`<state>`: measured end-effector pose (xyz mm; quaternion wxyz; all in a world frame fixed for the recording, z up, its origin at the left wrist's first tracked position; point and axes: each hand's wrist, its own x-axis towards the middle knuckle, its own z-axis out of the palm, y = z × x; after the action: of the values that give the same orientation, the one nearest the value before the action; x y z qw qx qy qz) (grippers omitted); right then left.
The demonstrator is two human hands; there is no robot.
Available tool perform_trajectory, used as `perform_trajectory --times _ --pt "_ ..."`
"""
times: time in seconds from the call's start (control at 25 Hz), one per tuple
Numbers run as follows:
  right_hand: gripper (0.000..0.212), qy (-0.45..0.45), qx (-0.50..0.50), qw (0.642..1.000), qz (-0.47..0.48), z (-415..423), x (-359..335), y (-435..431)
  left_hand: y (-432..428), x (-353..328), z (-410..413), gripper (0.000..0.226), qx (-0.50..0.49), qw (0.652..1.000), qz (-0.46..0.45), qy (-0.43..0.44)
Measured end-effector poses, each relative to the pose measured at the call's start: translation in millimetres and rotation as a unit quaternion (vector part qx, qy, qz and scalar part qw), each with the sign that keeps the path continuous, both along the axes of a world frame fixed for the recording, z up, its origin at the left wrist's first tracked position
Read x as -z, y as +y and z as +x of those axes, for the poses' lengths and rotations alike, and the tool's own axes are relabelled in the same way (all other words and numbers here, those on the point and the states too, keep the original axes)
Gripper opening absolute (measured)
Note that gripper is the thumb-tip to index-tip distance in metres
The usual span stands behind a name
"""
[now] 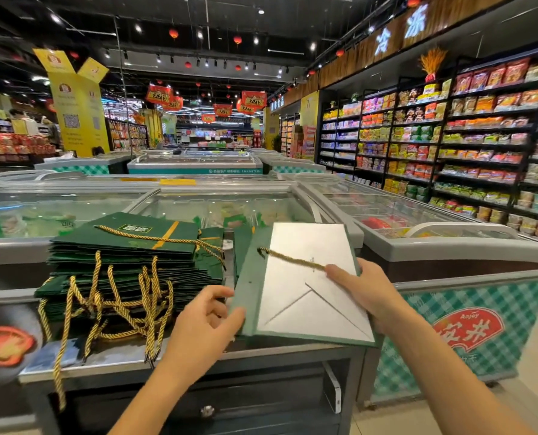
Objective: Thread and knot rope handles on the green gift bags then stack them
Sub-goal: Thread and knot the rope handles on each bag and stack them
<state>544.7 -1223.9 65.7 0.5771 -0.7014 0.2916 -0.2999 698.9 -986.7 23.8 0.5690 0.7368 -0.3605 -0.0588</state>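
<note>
Holding one flat green gift bag [305, 246] over the near end of a grey counter [261, 351], tilted, its white folded panel facing up and bordered by green.

Left hand [203, 318]: clasped on the bag's near-left corner, thumb pressed on top of the green edge, fingers curled at the bag's left side.

Right hand [365, 293]: grasped the bag's right edge, fingers under it, thumb on top pinning the free end of a gold rope [292, 260] to the white panel.

The rope ran slantwise across the panel from the thumb to a hole in the green strip at upper left, where it ended in a small loop or knot; which of the two could not be told.

Just left of the held bag, a tall stack of green bags [129, 246] lay flat on the counter, with gold rope handles [120, 306] hanging in a tangle over the near edge. A lower pile of green bags [213, 246] sat between the stack and the held bag.

Behind: glass-topped chest freezers [230, 202]. To the right: shelves of packaged goods [449, 146].
</note>
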Motion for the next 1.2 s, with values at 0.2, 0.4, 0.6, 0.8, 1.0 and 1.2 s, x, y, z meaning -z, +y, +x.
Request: perform_trajectory --times 0.2,0.4,0.6,0.8,1.0,1.2 --pt "0.053 0.208 0.09 0.929 -0.293 16 10 -10 2 5 1 0.053 0.016 0.953 0.188 -0.237" --pt "0.055 0.359 0.127 0.809 -0.448 23 16 0 1 14 4 0.053 0.008 0.942 0.194 -0.273" --pt "0.019 0.063 -0.076 0.995 0.023 31 -1 21 -4 16 13 0.037 0.011 0.948 0.156 -0.279" --pt "0.044 -0.07 -0.12 0.961 0.237 59 7 38 -8 17 27 0.019 0.044 0.962 0.113 -0.243" --pt "0.036 0.135 -0.088 0.968 -0.193 51 7 30 -8 21 33 0.03 0.05 0.976 0.083 -0.196" --pt "0.016 0.2 -0.06 0.921 -0.329 28 8 18 -10 23 35 0.053 0.041 0.98 0.086 -0.177"
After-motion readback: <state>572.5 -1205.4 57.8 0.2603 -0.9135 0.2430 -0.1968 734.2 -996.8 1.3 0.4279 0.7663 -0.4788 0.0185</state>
